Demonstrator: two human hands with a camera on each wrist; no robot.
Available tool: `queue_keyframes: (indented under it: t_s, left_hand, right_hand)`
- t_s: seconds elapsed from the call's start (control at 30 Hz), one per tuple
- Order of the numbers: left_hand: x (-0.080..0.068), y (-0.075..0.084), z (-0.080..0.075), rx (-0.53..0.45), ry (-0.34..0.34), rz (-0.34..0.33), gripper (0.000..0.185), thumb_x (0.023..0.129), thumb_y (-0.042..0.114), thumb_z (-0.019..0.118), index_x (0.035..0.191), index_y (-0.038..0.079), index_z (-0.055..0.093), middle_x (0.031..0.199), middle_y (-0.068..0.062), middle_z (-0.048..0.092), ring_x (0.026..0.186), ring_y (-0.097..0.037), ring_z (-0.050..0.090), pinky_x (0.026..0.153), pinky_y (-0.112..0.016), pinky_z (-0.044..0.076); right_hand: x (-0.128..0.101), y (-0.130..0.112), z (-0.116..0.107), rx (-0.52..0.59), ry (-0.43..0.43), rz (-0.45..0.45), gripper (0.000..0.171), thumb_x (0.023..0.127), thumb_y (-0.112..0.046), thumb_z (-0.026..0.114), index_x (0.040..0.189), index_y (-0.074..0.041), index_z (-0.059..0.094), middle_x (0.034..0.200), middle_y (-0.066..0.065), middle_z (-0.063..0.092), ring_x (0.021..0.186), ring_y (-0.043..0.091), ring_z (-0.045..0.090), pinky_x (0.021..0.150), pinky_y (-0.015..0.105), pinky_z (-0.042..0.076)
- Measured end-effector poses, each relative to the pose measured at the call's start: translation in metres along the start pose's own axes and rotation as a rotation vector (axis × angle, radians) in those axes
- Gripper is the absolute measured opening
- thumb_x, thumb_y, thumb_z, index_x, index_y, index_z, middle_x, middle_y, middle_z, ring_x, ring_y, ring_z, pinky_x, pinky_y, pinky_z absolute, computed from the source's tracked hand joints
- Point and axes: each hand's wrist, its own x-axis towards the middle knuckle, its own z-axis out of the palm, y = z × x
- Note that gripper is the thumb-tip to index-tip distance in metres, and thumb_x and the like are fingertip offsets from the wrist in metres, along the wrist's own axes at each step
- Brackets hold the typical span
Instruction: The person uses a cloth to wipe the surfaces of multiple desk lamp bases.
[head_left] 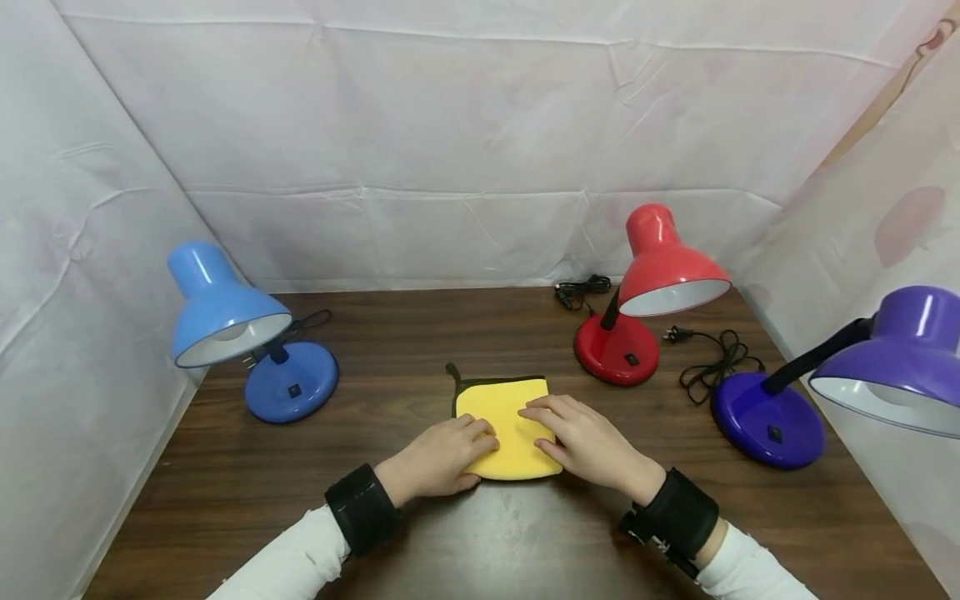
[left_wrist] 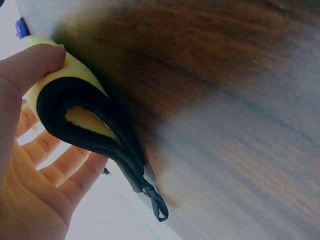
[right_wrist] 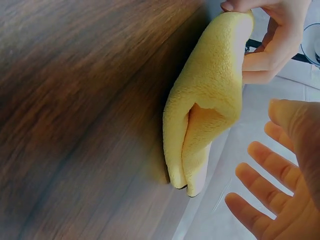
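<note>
A folded yellow cloth (head_left: 508, 417) with black edging and a small black hanging loop (head_left: 452, 372) lies on the dark wooden table (head_left: 390, 333). My left hand (head_left: 444, 457) rests on its near left part, fingers lying on top and the thumb (left_wrist: 31, 65) against its edge. My right hand (head_left: 583, 437) rests on its right side with the fingers fairly straight. In the right wrist view the cloth's folded layers (right_wrist: 207, 115) gape a little, and the right hand's fingers (right_wrist: 265, 187) are spread beside it. The left wrist view shows the black edge (left_wrist: 85, 125) curling round the fold.
A blue desk lamp (head_left: 225, 310) stands at the left, a red one (head_left: 660, 271) at the back right and a purple one (head_left: 896, 354) at the far right. Black cords (head_left: 718, 360) lie between the red and purple lamps. White sheets wall the table on three sides.
</note>
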Motion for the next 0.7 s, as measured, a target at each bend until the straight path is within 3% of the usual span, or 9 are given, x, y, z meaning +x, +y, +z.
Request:
queue_keyframes:
  t_s: [0.4,0.7]
  left_hand:
    - [0.000,-0.004,-0.008,-0.039,0.068,-0.028,0.023,0.081,0.026,0.070,0.099,0.015,0.063,0.090,0.003,0.057,0.075,-0.010,0.051,0.065,-0.021,0.047]
    - [0.006,-0.008,-0.012,-0.075,0.151,-0.075,0.020,0.081,0.025,0.069,0.098,0.015,0.064,0.088,0.005,0.059,0.074,-0.008,0.053,0.065,-0.021,0.049]
  right_hand:
    - [0.001,-0.001,-0.001,0.007,0.005,-0.002,0.046,0.080,-0.025,0.072,0.122,-0.015,0.057,0.118,-0.001,0.056,0.107,0.014,0.053,0.091,0.033,0.048]
    - [0.002,-0.005,-0.004,0.038,-0.001,-0.001,0.045,0.081,-0.026,0.070,0.123,-0.015,0.056,0.118,-0.001,0.055,0.106,0.013,0.052,0.089,0.032,0.049]
